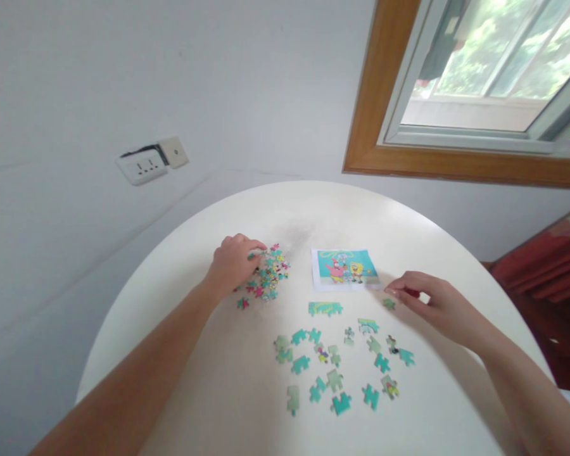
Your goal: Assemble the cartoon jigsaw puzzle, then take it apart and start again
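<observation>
My left hand [232,261] rests on the left edge of a heap of small colourful puzzle pieces [268,275], fingers curled down into it. My right hand [430,299] lies low over the table, its fingertips touching a single green piece [389,304] just below the right corner of a reference picture card [344,268] showing two cartoon figures. Several teal and green pieces [335,364] lie spread out singly in front of me, with a short joined strip [325,309] above them.
The round white table [180,354] stands against a white wall with a socket plate [142,166]. A wood-framed window [456,126] is at the upper right. Something dark red [546,266] sits beyond the table's right edge.
</observation>
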Tool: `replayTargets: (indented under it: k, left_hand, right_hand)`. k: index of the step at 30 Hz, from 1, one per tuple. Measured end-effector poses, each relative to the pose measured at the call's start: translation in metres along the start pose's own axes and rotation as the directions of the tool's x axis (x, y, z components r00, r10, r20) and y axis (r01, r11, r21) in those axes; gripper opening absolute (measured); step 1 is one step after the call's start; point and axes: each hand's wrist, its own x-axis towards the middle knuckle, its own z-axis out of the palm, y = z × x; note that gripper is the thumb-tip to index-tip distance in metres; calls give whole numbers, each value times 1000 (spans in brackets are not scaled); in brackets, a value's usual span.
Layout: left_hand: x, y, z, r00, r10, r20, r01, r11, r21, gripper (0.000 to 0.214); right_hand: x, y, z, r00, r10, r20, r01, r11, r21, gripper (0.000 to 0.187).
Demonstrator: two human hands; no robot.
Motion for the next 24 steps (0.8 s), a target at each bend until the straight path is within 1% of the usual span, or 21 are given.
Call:
replayTargets:
  k: [2,4,7,12,15,20,24]
  left_hand:
    - [1,-11,1,998,48,-47,-51,997,-59,31]
    - [3,-19,1,994,63,-93,-71,993,-90,31]
    - [5,-23,2,992,60,-112,-72,992,-101,30]
    - [4,-17,7,997,18,-79,-24,997,-67,28]
    - [2,-9,6,999,-12,-50,11,1000,-22,29]
    - [0,2,-1,996,-88,14,88,996,25,27]
    - [0,4,1,995,-99,18,99,995,23,25]
  right_hand:
    - [0,2,0,1000,2,-7,-2,1000,-3,27]
    - [1,3,1,1000,6,-15,-6,1000,-5,28]
    - [2,6,3,1000,16,-25,-16,1000,-8,28]
    - [3,11,6,997,28,-67,-28,1000,3,27]
    - [4,12,8,996,33,-87,-33,999,7,26]
    - [5,13,9,996,48,-78,-47,999,16,27]
    - [4,14,9,997,54,-64,-53,999,14,27]
